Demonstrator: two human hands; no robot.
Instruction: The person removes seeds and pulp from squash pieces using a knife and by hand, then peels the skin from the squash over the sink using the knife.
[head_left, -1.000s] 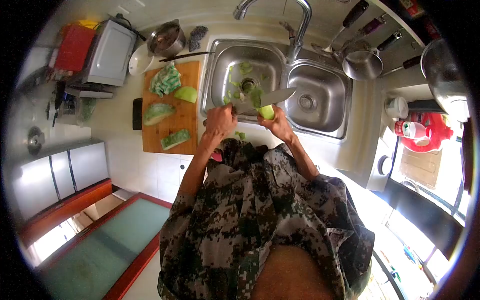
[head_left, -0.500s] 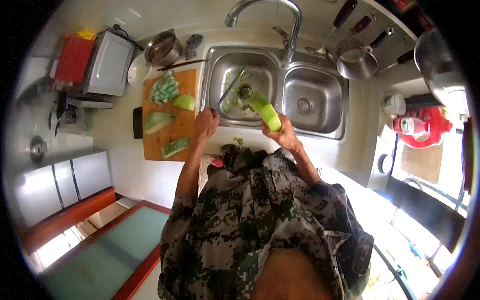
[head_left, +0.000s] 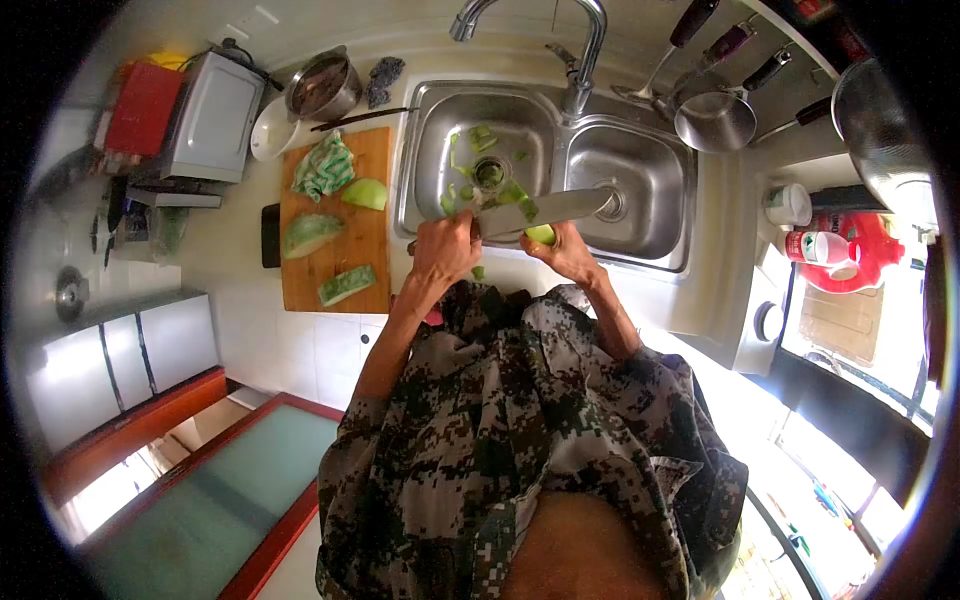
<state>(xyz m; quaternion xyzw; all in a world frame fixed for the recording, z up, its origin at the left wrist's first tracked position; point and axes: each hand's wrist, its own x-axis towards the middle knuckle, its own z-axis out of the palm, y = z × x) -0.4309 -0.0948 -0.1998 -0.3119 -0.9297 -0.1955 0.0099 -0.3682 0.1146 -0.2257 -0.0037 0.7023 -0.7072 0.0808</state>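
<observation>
My left hand point(head_left: 447, 247) is closed round the handle of a kitchen knife point(head_left: 560, 207), its wide blade pointing right over the front of the sink. Just below the blade, my right hand point(head_left: 566, 254) grips a pale green melon piece point(head_left: 541, 235), partly hidden by the blade and fingers. Green peelings point(head_left: 482, 137) lie in the left sink basin point(head_left: 432, 150), around the drain. To the left, a wooden cutting board point(head_left: 376, 245) carries a smooth melon piece point(head_left: 365, 194), two pieces with rind point(head_left: 312, 236) and a green-and-white cloth point(head_left: 324, 167).
A faucet point(head_left: 597, 50) arches over the sink, with the right basin point(head_left: 650, 190) beside it. Behind the board stand a metal pot point(head_left: 350, 98) and a white bowl point(head_left: 270, 135). Utensils and a strainer point(head_left: 716, 125) hang at the upper right.
The knife has swung from pointing up over the left basin to lying across the melon piece. My left hand has moved right, closer to my right hand. The view has shifted slightly.
</observation>
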